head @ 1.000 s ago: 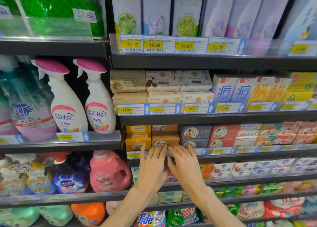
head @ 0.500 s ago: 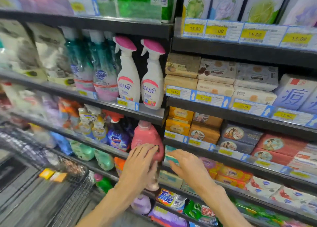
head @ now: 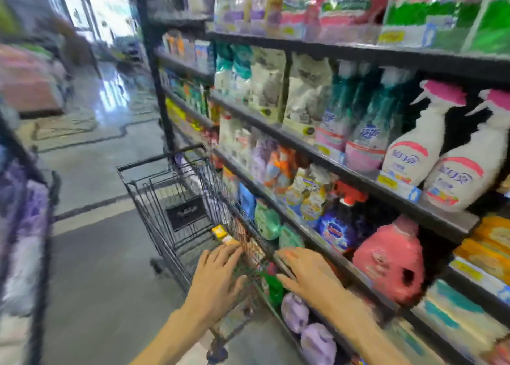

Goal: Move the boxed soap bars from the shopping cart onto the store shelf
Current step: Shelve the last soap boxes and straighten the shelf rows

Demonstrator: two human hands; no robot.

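A black wire shopping cart (head: 154,199) stands in the aisle beside the shelves. Inside it, near its right wall, lie yellow and orange boxed soap bars (head: 220,232). My left hand (head: 218,279) hovers over the cart's near end with fingers spread and straight, holding nothing. My right hand (head: 309,270) is stretched flat just right of the cart's rim, in front of the lower shelf, also empty. The store shelf with stacked yellow soap boxes (head: 491,248) shows at the far right edge. The picture is blurred.
Shelves on the right carry spray bottles (head: 422,149), a pink detergent jug (head: 392,257), green and purple pouches. A dark rack with purple packs (head: 30,226) stands at the left. The tiled aisle floor (head: 91,154) runs away behind the cart.
My view has swung left and down from the soap shelf to the cart. Both hands left the shelf and dropped toward the cart, still empty.
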